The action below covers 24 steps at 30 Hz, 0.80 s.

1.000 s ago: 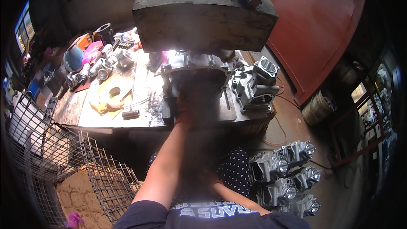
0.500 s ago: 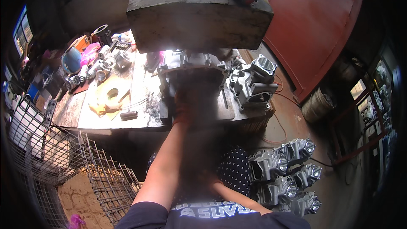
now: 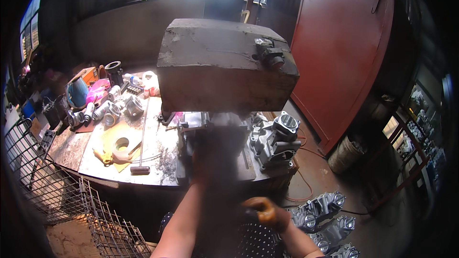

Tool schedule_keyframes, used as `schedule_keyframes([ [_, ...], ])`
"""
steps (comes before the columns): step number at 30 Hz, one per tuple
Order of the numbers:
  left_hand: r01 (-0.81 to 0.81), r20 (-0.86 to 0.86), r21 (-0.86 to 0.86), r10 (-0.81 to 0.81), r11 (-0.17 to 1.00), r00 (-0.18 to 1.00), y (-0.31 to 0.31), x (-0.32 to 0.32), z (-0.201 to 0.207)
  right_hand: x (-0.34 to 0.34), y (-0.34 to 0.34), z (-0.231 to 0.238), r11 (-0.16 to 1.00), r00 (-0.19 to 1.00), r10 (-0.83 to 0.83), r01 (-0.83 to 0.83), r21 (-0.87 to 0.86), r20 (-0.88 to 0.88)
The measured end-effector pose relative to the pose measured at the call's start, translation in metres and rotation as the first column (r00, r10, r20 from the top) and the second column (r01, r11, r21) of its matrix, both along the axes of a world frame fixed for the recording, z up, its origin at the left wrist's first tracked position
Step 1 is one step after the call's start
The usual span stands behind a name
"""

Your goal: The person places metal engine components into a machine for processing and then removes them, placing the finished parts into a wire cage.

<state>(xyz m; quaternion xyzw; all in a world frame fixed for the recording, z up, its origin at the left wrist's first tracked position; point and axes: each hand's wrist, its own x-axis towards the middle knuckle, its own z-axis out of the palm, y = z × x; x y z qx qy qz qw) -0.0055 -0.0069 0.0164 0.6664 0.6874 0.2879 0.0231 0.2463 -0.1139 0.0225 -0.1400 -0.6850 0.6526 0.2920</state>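
Observation:
A dark blur covers the middle of the picture. My left hand (image 3: 200, 176) reaches forward into it, at the front of a silver metal casting (image 3: 193, 120) on the bench; its fingers are hidden. My right hand (image 3: 267, 213), in a yellow-brown stained glove, is lower and to the right, above my dotted trousers. Its fingers are curled; the blur hides whatever they may hold. A second silver casting (image 3: 275, 141) stands upright just right of the first. Over the first casting hangs a heavy grey box-shaped machine head (image 3: 224, 88).
Left on the bench (image 3: 162, 169) lie a long-handled hammer (image 3: 140, 170), a yellow sheet with a ring (image 3: 119, 144) and several metal parts. A wire-mesh cage (image 3: 112, 220) stands lower left. Several castings (image 3: 325, 229) sit on the floor at right, before a red metal door (image 3: 342, 57).
The view has tipped upward, so the bench and machine head appear lower. My right hand has come up from my lap, moving right. My left hand stays at the casting.

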Motion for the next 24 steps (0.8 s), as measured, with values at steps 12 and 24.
schedule_keyframes([
  [12,-0.031,-0.048,0.33,0.05,0.944,0.998,0.006,-0.018,-0.044,-0.12,0.196,0.431,0.001,0.765,-0.575,0.354,0.935,-0.29],
  [24,0.001,0.138,0.285,-0.042,0.958,0.99,-0.01,-0.033,-0.032,-0.271,0.334,0.476,-0.125,0.403,-0.915,-0.267,0.956,-0.007],
])
